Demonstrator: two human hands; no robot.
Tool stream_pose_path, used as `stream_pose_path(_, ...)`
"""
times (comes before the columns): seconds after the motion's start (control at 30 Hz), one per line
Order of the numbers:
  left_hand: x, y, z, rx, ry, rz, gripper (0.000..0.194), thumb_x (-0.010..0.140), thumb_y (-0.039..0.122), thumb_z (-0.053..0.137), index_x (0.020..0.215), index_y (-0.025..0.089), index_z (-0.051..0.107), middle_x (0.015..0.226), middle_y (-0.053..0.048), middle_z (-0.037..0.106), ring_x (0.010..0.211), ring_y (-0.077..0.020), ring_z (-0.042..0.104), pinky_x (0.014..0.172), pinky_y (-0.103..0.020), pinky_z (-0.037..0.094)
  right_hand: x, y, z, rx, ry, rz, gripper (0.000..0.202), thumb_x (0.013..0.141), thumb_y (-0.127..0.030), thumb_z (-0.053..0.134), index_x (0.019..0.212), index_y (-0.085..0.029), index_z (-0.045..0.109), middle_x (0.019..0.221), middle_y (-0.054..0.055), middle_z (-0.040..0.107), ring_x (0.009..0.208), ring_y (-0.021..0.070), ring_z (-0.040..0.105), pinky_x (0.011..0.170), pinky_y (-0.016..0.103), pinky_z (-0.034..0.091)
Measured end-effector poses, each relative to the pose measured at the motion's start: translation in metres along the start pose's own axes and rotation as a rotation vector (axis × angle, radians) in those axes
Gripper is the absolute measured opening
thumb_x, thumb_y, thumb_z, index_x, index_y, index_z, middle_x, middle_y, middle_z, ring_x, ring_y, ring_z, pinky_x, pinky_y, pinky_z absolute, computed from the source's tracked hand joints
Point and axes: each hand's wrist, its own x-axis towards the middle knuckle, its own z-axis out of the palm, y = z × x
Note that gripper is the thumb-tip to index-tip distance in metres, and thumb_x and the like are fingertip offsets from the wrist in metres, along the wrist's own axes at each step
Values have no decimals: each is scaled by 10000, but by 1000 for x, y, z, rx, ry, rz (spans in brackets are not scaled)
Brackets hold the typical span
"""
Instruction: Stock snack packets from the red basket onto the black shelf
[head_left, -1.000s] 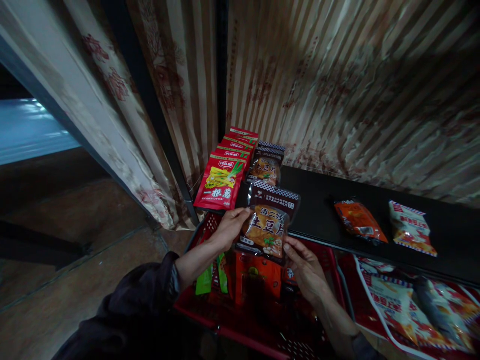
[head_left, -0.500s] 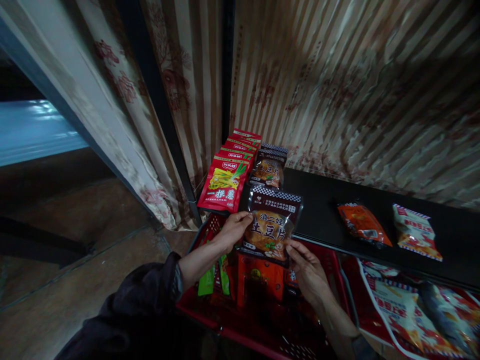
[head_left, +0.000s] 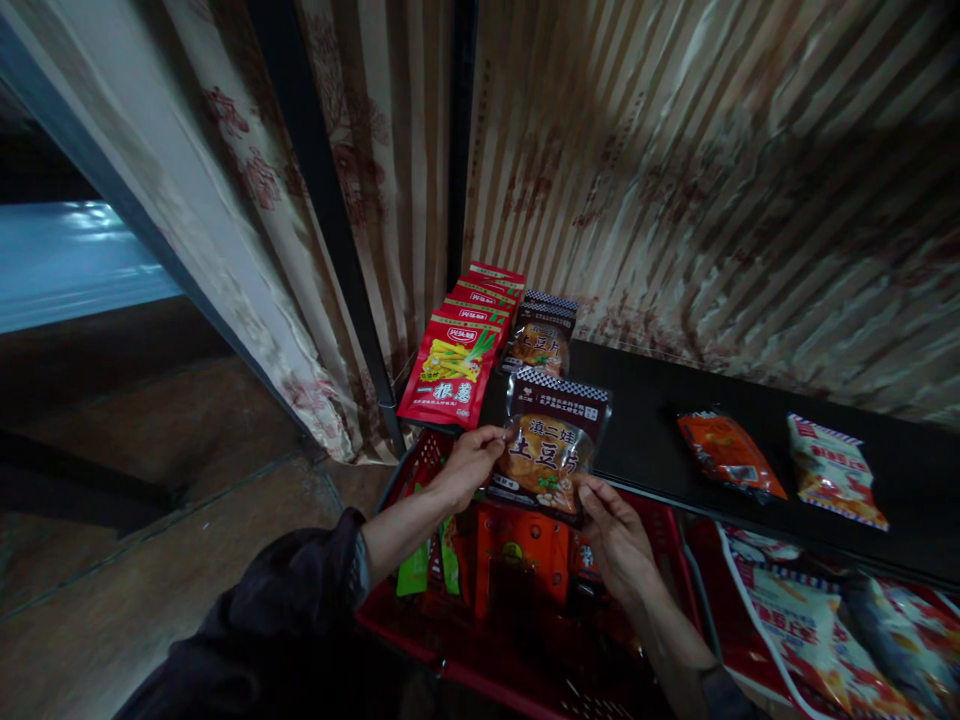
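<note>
Brown packet [head_left: 544, 448] has edged slightly nearer its matching packets [head_left: 537, 342]; left hand [head_left: 471, 468] and right hand [head_left: 616, 530] keep fingers pinched on its sides, above the red basket [head_left: 401, 634].

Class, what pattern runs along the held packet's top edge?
Dark and white checks on the packet, in the head view.

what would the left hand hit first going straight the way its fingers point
The dark brown potato-slice packet, whose left edge the left hand is pinching; beyond it, perhaps the black shelf, though depth is unclear.
</note>
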Motion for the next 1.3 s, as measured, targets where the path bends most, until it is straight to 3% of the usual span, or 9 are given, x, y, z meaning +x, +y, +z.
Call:
stream_pose_path(0.27, 28, 10, -1, 66, 63, 169, 147, 757, 196, 594, 818, 166, 724, 816, -24, 715, 780, -155, 618, 752, -247, 460, 22, -18, 16, -106, -36, -30, 434, 562, -522, 869, 875, -253, 733, 776, 0, 743, 649, 172, 640, 660, 314, 517)
stream_pose_path(0.47, 67, 24, 11, 364, 169, 271, 230, 833, 151, 493, 880, 163, 718, 879, -53, 722, 845, -187, 636, 798, -280, 466, 70, -26, 25, -216, 54, -238, 439, 528, -524, 851, 814, -212, 732, 696, -23, 686, 558, 98, 489, 527, 236, 379)
stream_pose_path(0.67, 95, 36, 24, 625, 197, 256, 320, 893, 121, 410, 1048, 169, 685, 1048, -68, 725, 998, -189, 645, 899, -292, 464, 111, -20, 28, -283, 99, -331, 419, 542, -514, 781, 798, -198, 682, 675, -20, 650, 553, 108, 477, 533, 253, 378)
stream_pose_path(0.93, 98, 34, 34, 780, 210, 188, 459, 935, 207, 423, 1384, 124, 471, 1369, -136, 589, 1264, -219, 548, 1063, -311, 383, 139, -6, 19, -524, 93, -379, 371, 664, -543, 654, 828, -210, 658, 685, 7, 658, 578, 151, 536, 543, 285, 421)
stream_pose_path(1.17, 96, 26, 47, 812, 251, 244, 450, 931, 218, 449, 1365, 105, 480, 1424, -146, 535, 1317, -207, 504, 1105, -287, 367, 158, -6, 1, -713, 95, -347, 254, 700, -456, 641, 847, -251, 672, 779, 10, 707, 691, 189, 624, 616, 308, 473)
stream_pose_path(1.3, 100, 21, 51, 853, 271, 258, 520, 938, 251, 443, 1422, 64, 409, 1471, -163, 480, 1368, -218, 448, 1147, -301, 327, 164, -9, -1, -753, 75, -321, 267, 686, -458, 650, 849, -250, 687, 797, 16, 722, 734, 200, 642, 634, 313, 479)
